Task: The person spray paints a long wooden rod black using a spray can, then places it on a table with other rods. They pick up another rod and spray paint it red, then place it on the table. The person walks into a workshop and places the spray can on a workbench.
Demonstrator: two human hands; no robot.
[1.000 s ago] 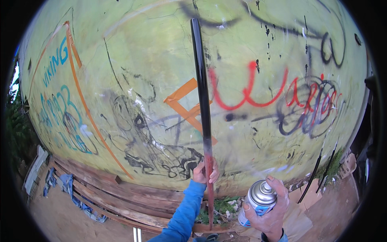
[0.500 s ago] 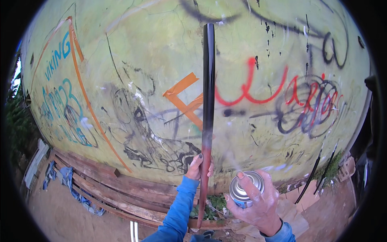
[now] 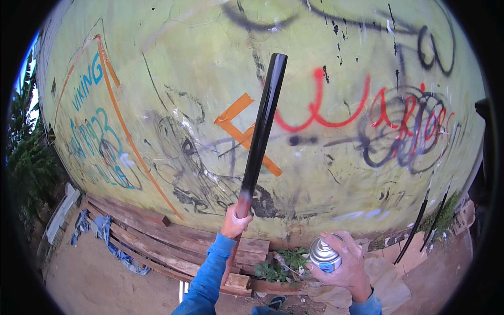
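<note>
Mostly black already, my rod [image 3: 261, 131] stands mid-frame, left hand [image 3: 234, 221] clenched on its unpainted red base, right hand [image 3: 344, 261] grasping the spray can [image 3: 324, 254] lower right.

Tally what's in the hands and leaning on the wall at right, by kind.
Long strips held up, glossy black above a reddish lower end: 1, in the left hand
Spray cans: 1, in the right hand
Dark strips leaning on the wall: 2
Total: 4

Spray can [image 3: 324, 255] body behind right-hand fingers [image 3: 350, 253]
</note>
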